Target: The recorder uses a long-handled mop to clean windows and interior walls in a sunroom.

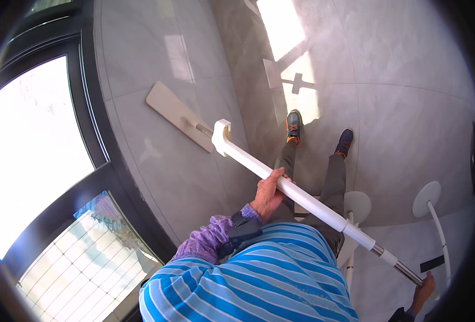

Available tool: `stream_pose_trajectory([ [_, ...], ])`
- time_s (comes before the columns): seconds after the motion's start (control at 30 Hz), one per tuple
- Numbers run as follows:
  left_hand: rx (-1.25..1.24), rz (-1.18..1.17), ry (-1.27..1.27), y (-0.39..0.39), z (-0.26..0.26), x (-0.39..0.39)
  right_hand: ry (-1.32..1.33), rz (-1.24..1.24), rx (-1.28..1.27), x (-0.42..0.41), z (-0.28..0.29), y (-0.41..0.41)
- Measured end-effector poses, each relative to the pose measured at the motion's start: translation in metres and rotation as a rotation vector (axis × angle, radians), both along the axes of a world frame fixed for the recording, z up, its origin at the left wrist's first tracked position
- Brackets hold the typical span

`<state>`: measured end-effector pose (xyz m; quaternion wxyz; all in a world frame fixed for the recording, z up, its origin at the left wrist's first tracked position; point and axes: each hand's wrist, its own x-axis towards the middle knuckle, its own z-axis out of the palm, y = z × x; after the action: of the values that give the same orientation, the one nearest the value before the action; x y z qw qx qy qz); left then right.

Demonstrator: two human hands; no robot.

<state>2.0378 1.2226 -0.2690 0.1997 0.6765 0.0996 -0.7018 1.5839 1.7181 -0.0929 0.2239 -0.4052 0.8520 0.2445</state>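
Note:
A long white telescoping pole (308,201) with bare metal sections lies diagonally across the front of my body. My left hand (267,195) is wrapped around its white middle part. At the lower right my right hand (424,285) grips the metal end. The upper-left end carries a white U-shaped bracket (220,137). Just past this bracket is a beige rectangular plate (173,110), tilted, with a short metal rod rising from it. The bracket hides where rod and pole meet, so I cannot tell whether they are joined.
A dark-framed glass door (94,120) stands at the left. At the lower right are two white round-based stands, one base (426,199) further right and the other (357,205) near my leg. A dark strip (432,264) lies between their poles. Sunlight falls on the grey tiled floor (398,120).

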Motion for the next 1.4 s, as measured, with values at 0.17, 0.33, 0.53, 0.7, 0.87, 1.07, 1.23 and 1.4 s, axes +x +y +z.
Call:
stream_pose_trajectory([
  [0.17, -0.281, -0.113, -0.095, -0.072, -0.057, 0.0, -0.062, -0.005, -0.07, 0.082, -0.037, -0.058],
  [0.33, -0.342, -0.137, -0.162, -0.191, -0.152, 0.009, -0.003, -0.129, -0.124, 0.179, -0.075, -0.206],
  [0.53, -0.373, -0.484, -0.334, -0.223, -0.159, 0.025, 0.02, -0.2, -0.211, 0.2, -0.054, -0.25],
  [0.7, -0.209, -0.131, 0.097, -0.16, -0.087, 0.015, 0.281, -0.146, -0.152, 0.178, -0.008, -0.17],
  [0.87, -0.053, -0.072, 0.267, -0.157, 0.012, 0.013, 0.18, -0.069, -0.081, 0.143, 0.063, -0.176],
  [1.07, -0.032, -0.044, 0.25, -0.231, -0.034, -0.013, 0.25, -0.126, -0.186, 0.102, -0.015, -0.189],
  [1.23, -0.142, -0.07, 0.193, -0.35, -0.072, -0.053, 0.258, -0.039, -0.219, 0.081, -0.072, -0.304],
  [1.4, -0.191, -0.277, 0.042, -0.476, -0.105, -0.099, 0.226, -0.127, -0.066, 0.034, -0.064, -0.441],
])
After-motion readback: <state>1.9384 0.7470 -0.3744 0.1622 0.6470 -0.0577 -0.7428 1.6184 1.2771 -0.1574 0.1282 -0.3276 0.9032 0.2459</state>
